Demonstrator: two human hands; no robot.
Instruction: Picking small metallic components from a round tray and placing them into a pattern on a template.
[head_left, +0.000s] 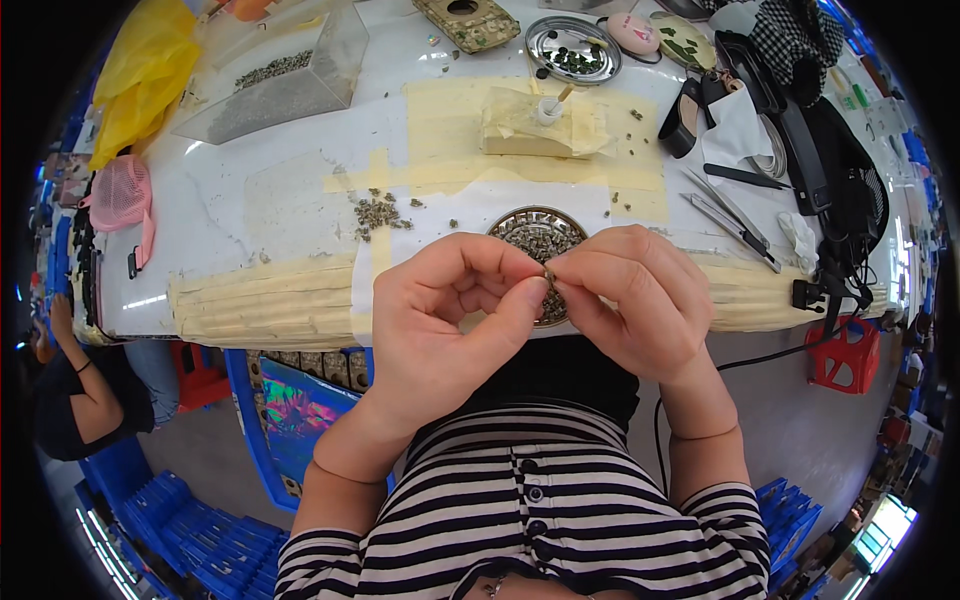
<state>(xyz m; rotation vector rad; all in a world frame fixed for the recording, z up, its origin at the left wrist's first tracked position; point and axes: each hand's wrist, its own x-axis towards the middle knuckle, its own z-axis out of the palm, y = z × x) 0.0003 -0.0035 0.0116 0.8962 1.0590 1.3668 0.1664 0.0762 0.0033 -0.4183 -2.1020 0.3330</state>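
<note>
My left hand (435, 325) and my right hand (645, 295) meet over the table's near edge, each with thumb and forefinger pinched. Between the fingertips is a tiny greyish-brown part (548, 274), mostly covered by them, too small to name. Directly beneath sits a round metal dish (514, 213) filled with many small metallic-looking pieces (540, 236); my hands hide its sides. To the left of the dish, a loose pile of similar small pieces (377, 212) lies on the white tabletop.
Beyond the dish stands a tape-covered block (540, 137) with a small white cup (549, 110). Tweezers (735, 215) lie at right. At back left is a clear bin (270, 112); a round tray (573, 72) is at the back. A person (85, 395) sits at far left.
</note>
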